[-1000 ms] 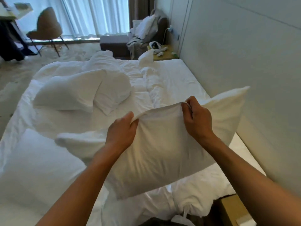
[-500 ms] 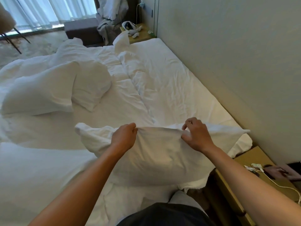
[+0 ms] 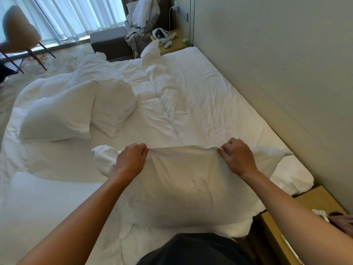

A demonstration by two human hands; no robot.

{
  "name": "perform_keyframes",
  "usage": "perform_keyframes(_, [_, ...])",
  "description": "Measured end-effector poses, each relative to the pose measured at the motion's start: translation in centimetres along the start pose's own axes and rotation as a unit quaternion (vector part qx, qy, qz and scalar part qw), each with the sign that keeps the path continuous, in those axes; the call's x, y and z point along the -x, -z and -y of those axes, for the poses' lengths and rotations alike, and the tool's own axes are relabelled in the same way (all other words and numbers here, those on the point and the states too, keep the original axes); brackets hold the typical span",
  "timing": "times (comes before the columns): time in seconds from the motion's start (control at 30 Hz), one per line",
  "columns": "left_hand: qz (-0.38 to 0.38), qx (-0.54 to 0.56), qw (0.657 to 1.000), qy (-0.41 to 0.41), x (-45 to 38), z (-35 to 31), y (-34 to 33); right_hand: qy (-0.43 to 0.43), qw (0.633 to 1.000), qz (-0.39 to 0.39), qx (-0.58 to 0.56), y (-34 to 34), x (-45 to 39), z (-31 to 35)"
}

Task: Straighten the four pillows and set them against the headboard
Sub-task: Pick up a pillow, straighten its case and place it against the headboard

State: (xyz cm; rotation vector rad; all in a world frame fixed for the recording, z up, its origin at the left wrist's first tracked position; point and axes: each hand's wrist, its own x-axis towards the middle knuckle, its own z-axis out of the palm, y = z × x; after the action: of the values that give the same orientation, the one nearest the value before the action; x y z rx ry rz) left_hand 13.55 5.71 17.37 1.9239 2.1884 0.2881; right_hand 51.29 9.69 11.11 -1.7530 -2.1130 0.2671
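Note:
A white pillow (image 3: 183,186) lies flat across the near end of the bed, close to the padded headboard (image 3: 286,60) on the right. My left hand (image 3: 131,159) and my right hand (image 3: 236,156) both pinch its far edge, about a pillow's half-width apart. Two more white pillows rest on the left side of the bed: one (image 3: 57,115) in front and one (image 3: 114,106) leaning behind it. Another pillow (image 3: 150,53) pokes up at the far end of the bed.
A crumpled white duvet (image 3: 191,104) covers the mattress. A wooden nightstand (image 3: 298,217) with a white cable stands at the near right; another nightstand (image 3: 172,43) sits at the far end. A brown chair (image 3: 19,35) and a dark sofa (image 3: 108,43) stand by the curtained window.
The pillow came down from mid-air onto the bed and now lies flat. Both hands kept their grip on its edge and moved further apart. The view tilted down.

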Motion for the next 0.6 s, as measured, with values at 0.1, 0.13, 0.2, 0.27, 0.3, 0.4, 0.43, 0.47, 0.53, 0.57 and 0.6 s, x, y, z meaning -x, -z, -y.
perform_keyframes(0.1, [0.0, -0.019, 1.0, 0.01, -1.2, 0.2, 0.1, 0.005, 0.999, -0.037, 0.001, 0.7, -1.8, 0.3])
perform_keyframes(0.13, [0.001, -0.024, 1.0, 0.015, -1.5, 0.2, 0.0, 0.006, 0.999, -0.034, 0.004, 0.8, -2.3, 0.5])
perform_keyframes(0.2, [-0.004, -0.027, 0.999, 0.026, -1.7, 0.3, -0.3, 0.001, 1.0, -0.019, 0.018, 1.1, -2.8, 1.0])
perform_keyframes(0.27, [-0.014, -0.033, 0.999, 0.028, -1.7, 0.3, -0.4, -0.01, 0.999, -0.022, 0.03, 1.5, -2.6, 1.4])
perform_keyframes(0.3, [-0.02, -0.039, 0.999, 0.026, -1.7, 0.3, -0.5, -0.013, 0.999, -0.031, 0.036, 1.7, -2.4, 1.5])
perform_keyframes(0.4, [-0.033, -0.046, 0.998, 0.018, -1.5, 0.5, -0.8, -0.013, 0.997, -0.059, 0.054, 1.9, -1.5, 1.7])
perform_keyframes(0.43, [-0.029, -0.038, 0.999, 0.017, -1.5, 0.7, -1.0, -0.015, 0.997, -0.061, 0.039, 1.9, -1.2, 1.7])
perform_keyframes(0.47, [-0.018, -0.022, 0.999, 0.016, -1.5, 0.8, -1.2, -0.019, 0.998, -0.055, 0.016, 1.8, -0.9, 1.7])
perform_keyframes(0.53, [0.023, 0.031, 0.999, 0.014, -1.5, 1.4, -1.8, -0.034, 0.999, -0.02, -0.029, 1.6, -0.3, 1.9])
perform_keyframes(0.57, [0.045, 0.062, 0.997, 0.013, -1.4, 1.7, -2.1, -0.05, 0.997, 0.008, -0.053, 1.5, 0.0, 2.0])
perform_keyframes(0.6, [0.062, 0.089, 0.994, 0.014, -1.2, 2.0, -2.4, -0.068, 0.994, 0.036, -0.078, 1.4, 0.4, 2.1])
